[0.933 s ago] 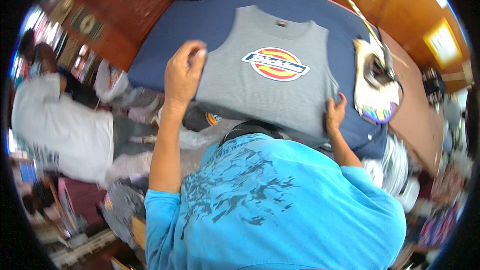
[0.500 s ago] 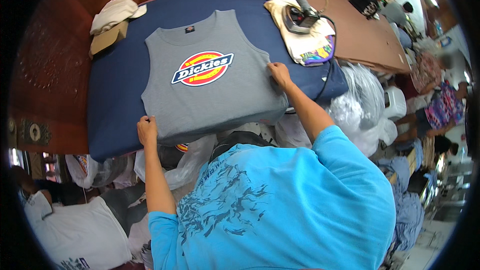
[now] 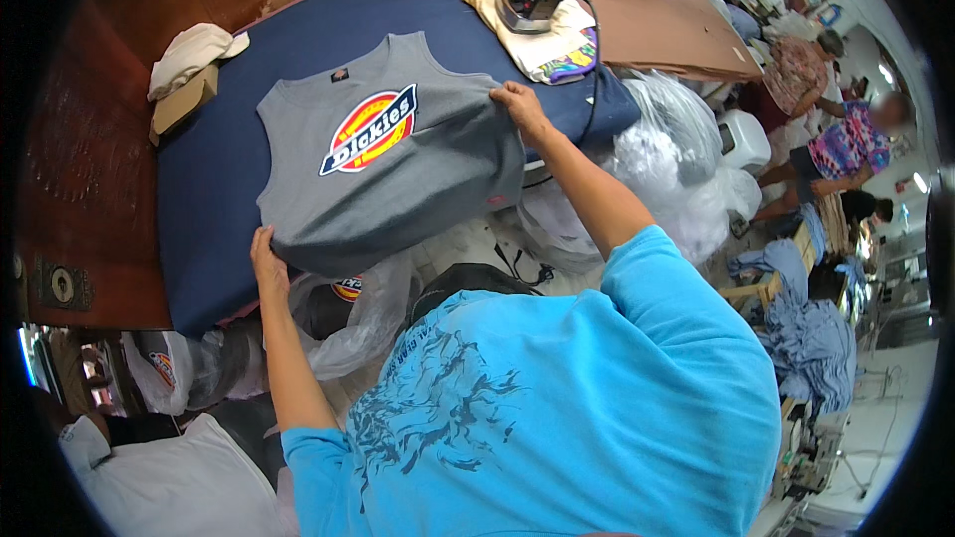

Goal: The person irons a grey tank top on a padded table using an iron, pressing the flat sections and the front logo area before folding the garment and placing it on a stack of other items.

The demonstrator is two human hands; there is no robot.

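Note:
A grey sleeveless shirt (image 3: 438,164) with a red, yellow and navy chest print lies partly on the navy-covered ironing table (image 3: 214,199). Its lower part hangs over the near edge. My left hand (image 3: 269,261) pinches the fabric at the near left corner. On the right side, my right hand (image 3: 522,111) grips the shirt's edge near the armhole and holds it raised, so the cloth slopes and folds between both hands. An iron (image 3: 529,10) rests on a cream printed cloth (image 3: 562,55) at the far right of the table.
An open cardboard box (image 3: 186,104) with white cloth (image 3: 194,58) stands at the far left. Clear plastic bags (image 3: 671,159) bulge beside the table at right, and a bag of garments (image 3: 343,313) sits below its near edge. Several people are in the right background.
My right hand has lifted the shirt's right edge, tilting the print and bunching the cloth. My left hand still holds its corner. The whole view has shifted slightly.

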